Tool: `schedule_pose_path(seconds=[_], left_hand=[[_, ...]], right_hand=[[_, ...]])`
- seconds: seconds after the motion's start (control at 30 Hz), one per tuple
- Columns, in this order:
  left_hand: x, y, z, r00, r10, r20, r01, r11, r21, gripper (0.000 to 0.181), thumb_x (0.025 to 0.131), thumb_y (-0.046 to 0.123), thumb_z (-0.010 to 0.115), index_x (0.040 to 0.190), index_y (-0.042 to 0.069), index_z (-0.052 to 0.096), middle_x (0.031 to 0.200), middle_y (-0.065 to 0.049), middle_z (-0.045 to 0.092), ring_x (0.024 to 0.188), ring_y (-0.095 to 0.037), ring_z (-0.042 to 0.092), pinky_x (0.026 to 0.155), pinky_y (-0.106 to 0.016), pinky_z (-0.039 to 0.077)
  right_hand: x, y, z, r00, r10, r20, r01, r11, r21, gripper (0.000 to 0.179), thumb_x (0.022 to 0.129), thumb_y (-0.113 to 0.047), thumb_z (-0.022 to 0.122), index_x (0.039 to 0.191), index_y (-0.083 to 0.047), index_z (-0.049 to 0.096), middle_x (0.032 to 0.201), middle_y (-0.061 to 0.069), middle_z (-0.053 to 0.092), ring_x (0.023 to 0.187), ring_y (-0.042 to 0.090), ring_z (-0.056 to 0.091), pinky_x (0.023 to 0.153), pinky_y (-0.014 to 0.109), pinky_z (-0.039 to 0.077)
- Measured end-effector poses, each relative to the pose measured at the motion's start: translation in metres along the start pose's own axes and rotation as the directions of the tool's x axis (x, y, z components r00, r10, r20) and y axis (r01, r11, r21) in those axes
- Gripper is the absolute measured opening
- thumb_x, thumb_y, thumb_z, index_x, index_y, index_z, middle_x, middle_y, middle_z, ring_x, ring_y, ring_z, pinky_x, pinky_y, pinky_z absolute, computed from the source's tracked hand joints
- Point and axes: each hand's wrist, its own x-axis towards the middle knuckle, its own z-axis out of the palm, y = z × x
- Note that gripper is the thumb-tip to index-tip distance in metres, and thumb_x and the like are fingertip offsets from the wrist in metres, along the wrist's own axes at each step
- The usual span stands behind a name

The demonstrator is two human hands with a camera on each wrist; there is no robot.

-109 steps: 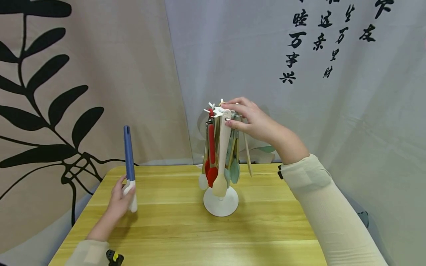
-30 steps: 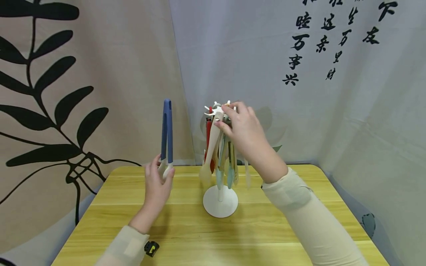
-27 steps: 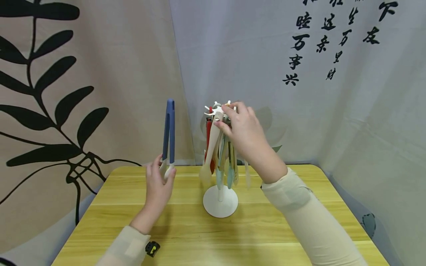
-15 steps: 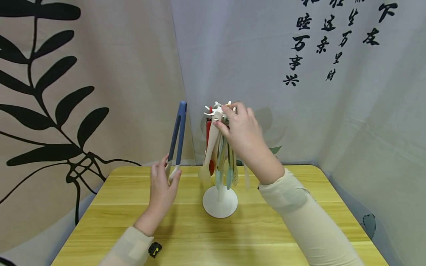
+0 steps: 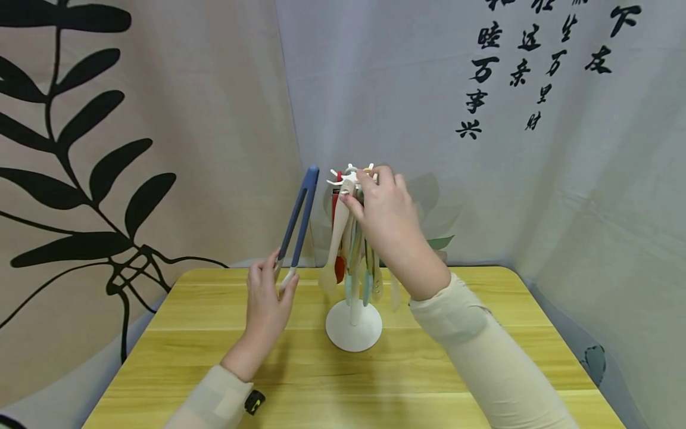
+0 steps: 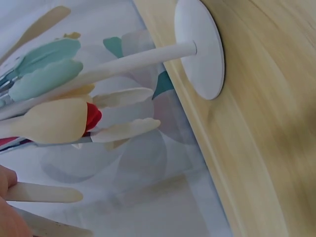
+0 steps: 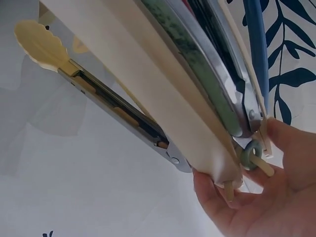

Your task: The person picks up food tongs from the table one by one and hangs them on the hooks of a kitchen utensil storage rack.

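Note:
Blue tongs with white tips [image 5: 305,217] lean to the right in the head view, blue end up. My left hand [image 5: 270,304] grips them low, around the white ends. Beside them stands a white utensil rack [image 5: 354,326] with a round base. From its hooks hang a cream spatula [image 5: 339,232], mint tongs [image 6: 47,79] and other utensils. At the rack's top, my right hand [image 5: 391,214] curls its fingers over the hooks, with its thumb at the spatula's handle end. The right wrist view shows yellow-tipped tongs [image 7: 44,47] hanging near the fingertips.
The rack stands on a wooden table [image 5: 455,363]. Behind the table hangs a curtain [image 5: 375,77] with a black leaf print and black lettering.
My left hand has brought the tongs rightward to the rack, and they now tilt right with their legs spread. The rack's utensils have turned, and my right hand has shifted slightly left.

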Motion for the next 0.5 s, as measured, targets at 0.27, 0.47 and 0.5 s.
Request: schedule_pose_path(seconds=[0.27, 0.47, 0.5], left_hand=[[-0.0016, 0.0037, 0.0041, 1.000, 0.010, 0.004, -0.010, 1.000, 0.014, 0.065, 0.089, 0.022, 0.066, 0.145, 0.020, 0.034, 0.115, -0.015, 0.041, 0.103, -0.027, 0.043, 0.078, -0.040, 0.046], [-0.0031, 0.0053, 0.0041, 1.000, 0.017, -0.014, -0.016, 0.999, 0.041, 0.064, 0.089, 0.021, 0.066, 0.145, 0.020, 0.035, 0.116, -0.015, 0.041, 0.102, -0.028, 0.043, 0.075, -0.038, 0.046], [-0.0032, 0.0053, 0.0038, 1.000, 0.013, -0.017, -0.012, 0.999, 0.047, 0.064, 0.089, 0.021, 0.066, 0.145, 0.021, 0.035, 0.116, -0.015, 0.041, 0.102, -0.028, 0.042, 0.074, -0.038, 0.046]], right_hand=[[0.0000, -0.0045, 0.0029, 0.999, -0.004, -0.039, 0.003, 0.999, -0.041, 0.057, 0.093, -0.049, 0.051, 0.137, -0.013, 0.051, 0.130, 0.015, 0.048, 0.105, 0.032, 0.049, 0.074, 0.039, 0.054], [0.0007, -0.0084, 0.0043, 0.999, -0.003, -0.038, -0.001, 0.994, -0.106, 0.058, 0.093, -0.050, 0.050, 0.137, -0.011, 0.051, 0.125, 0.017, 0.050, 0.100, 0.031, 0.049, 0.071, 0.036, 0.055], [0.0009, -0.0091, 0.0045, 0.999, -0.003, -0.038, -0.001, 0.993, -0.116, 0.058, 0.094, -0.050, 0.049, 0.136, -0.011, 0.051, 0.124, 0.017, 0.050, 0.100, 0.031, 0.049, 0.071, 0.036, 0.055]])
